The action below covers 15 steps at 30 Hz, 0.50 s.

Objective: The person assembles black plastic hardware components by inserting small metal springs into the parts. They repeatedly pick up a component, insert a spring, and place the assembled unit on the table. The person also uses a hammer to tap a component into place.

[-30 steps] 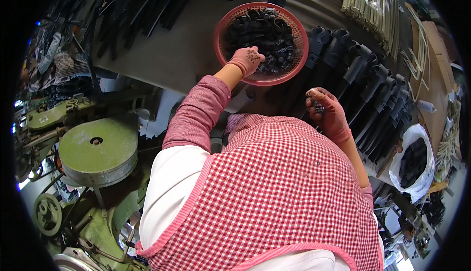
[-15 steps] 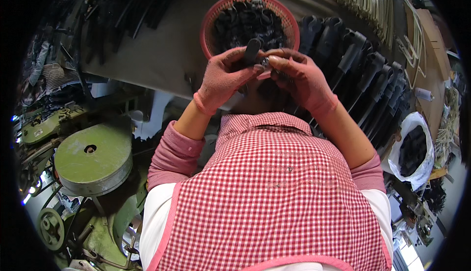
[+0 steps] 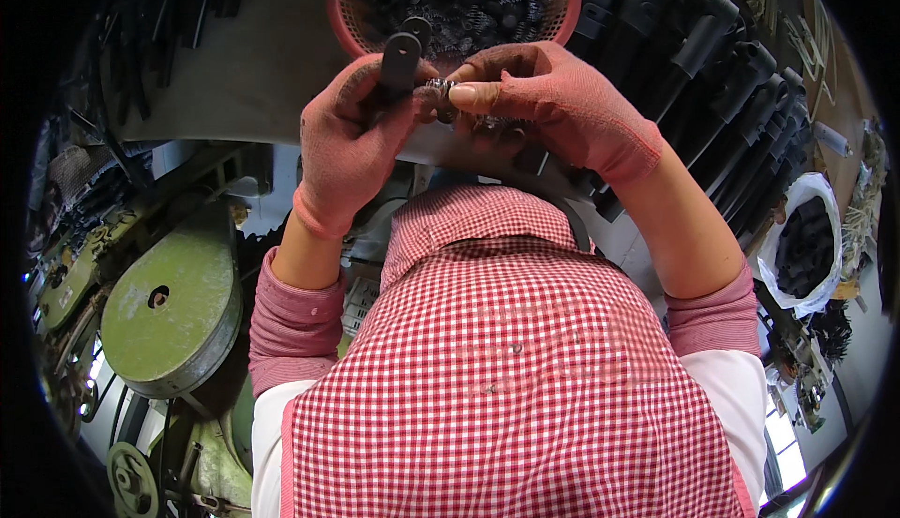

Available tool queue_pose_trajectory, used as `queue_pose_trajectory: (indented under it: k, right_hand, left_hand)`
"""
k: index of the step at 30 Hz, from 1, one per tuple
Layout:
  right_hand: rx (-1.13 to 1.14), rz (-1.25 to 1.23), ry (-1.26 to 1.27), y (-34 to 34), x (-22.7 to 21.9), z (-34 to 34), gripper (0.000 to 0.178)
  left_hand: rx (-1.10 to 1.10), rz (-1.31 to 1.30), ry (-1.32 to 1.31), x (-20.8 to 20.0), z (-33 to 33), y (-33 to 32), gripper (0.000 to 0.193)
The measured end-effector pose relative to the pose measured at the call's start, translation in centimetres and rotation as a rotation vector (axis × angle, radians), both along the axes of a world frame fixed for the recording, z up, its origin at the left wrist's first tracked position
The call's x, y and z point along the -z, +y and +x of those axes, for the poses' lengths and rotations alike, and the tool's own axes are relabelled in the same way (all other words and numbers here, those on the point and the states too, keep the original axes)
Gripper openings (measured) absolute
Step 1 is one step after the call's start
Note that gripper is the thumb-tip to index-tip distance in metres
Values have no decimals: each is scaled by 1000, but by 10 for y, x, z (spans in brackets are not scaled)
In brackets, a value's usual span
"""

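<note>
In front of my chest, both hands meet near the basket, wearing pink gloves with some bare fingertips on the right. My left hand (image 3: 349,134) is closed round a black part with flat, rounded tabs (image 3: 401,60), the nearer tab pierced by a hole. A small metal coil spring (image 3: 437,85) sits at the part's right side, pinched by the thumb and fingers of my right hand (image 3: 567,105). Fingers hide the spring's ends, so I cannot tell how far it sits in the part. Just beyond stands a red plastic basket (image 3: 568,2), holding many springs and black pieces.
Black tubular parts (image 3: 703,30) lie in a row on the table (image 3: 253,96) at the right. Long black strips lie far left. A green machine with a rounded cover (image 3: 169,302) stands at my left. At the right, a white bag (image 3: 834,209) holds black pieces.
The view has shifted, and my hands appear larger and further left. The spring between them shows more plainly, and the black part's tabs stand more in sight. Both hands keep their grip.
</note>
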State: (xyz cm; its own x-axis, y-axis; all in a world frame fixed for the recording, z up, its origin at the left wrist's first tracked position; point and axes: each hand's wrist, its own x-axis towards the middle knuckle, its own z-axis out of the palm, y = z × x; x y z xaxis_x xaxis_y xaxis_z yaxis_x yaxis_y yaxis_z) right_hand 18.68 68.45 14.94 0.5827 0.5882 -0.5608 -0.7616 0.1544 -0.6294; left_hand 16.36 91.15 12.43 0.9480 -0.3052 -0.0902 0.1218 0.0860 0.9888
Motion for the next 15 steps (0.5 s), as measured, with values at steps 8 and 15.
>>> queue_pose_trajectory:
  k: [8, 15]
  right_hand:
    - [65, -271, -373, 8, -12, 7, 26]
    - [278, 48, -100, 14, -27, 17, 21]
  left_hand:
    - [-71, 5, -8, -11, 11, -8, 23]
    - [-63, -299, 265, -31, 36, -8, 16]
